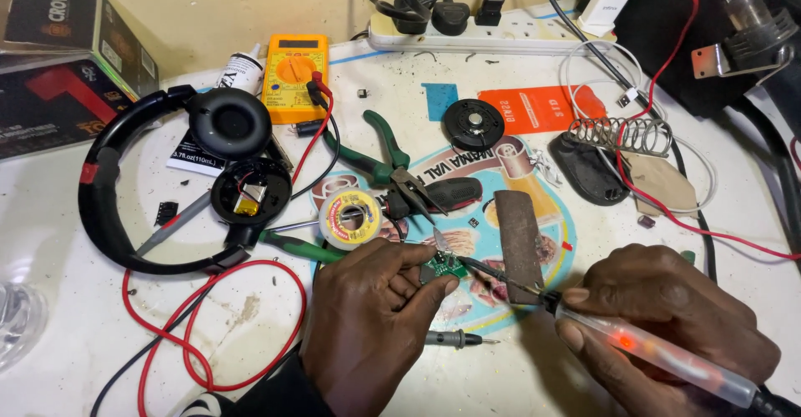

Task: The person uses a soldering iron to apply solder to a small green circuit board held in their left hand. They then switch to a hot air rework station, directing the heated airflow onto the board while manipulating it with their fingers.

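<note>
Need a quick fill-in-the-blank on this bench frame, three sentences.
1. The left hand pinches a small ____ circuit board.
2. The right hand holds a soldering iron whose body glows ____.
3. The multimeter behind the headphones is ____.

Missing words: green; red; yellow

Pliers [392,162], solder spool [350,217] crowd — foreground open.

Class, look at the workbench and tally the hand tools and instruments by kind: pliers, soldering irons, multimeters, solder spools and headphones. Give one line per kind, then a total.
Pliers, green-handled: 1
Soldering iron, held in the right hand: 1
Multimeter, yellow: 1
Solder spool: 1
Headphones, black, one ear cup opened: 1
Total: 5
The left hand pinches a small green circuit board.
</note>
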